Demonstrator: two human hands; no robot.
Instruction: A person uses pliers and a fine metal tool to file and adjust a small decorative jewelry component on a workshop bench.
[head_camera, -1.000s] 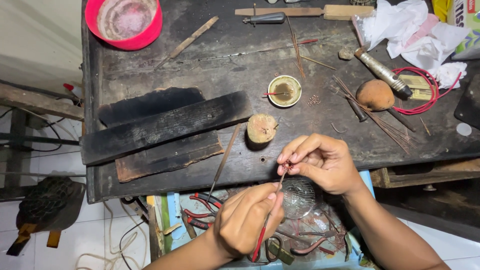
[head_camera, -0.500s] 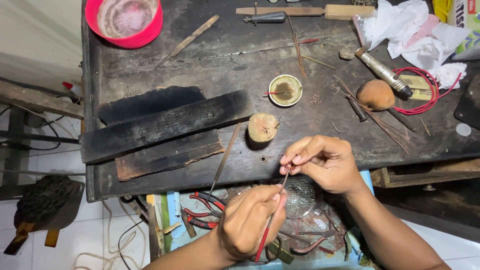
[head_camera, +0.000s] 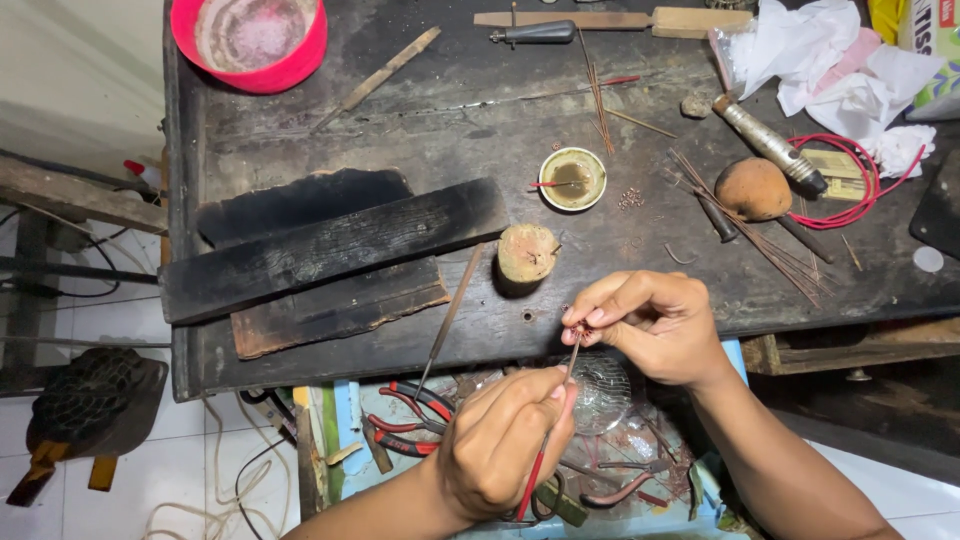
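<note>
a thin red-handled tool (head_camera: 545, 450) is gripped in the closed fingers of the left hand (head_camera: 505, 445), its tip raised to a tiny piece (head_camera: 570, 322) pinched between fingertips of the right hand (head_camera: 650, 325), just off the workbench (head_camera: 400, 120) front edge, near a small wooden stump (head_camera: 527, 252).

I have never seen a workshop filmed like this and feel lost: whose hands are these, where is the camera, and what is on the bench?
The camera sits on the worker's head, looking down at their own bare hands. The left hand holds a thin red-handled tool in a closed grip, its tip meeting something tiny pinched by the right hand. Beyond lies a dark, worn wooden bench with charred black boards, a pink plastic bowl, a small round dish, a stubby wooden block and crumpled white paper.
</note>
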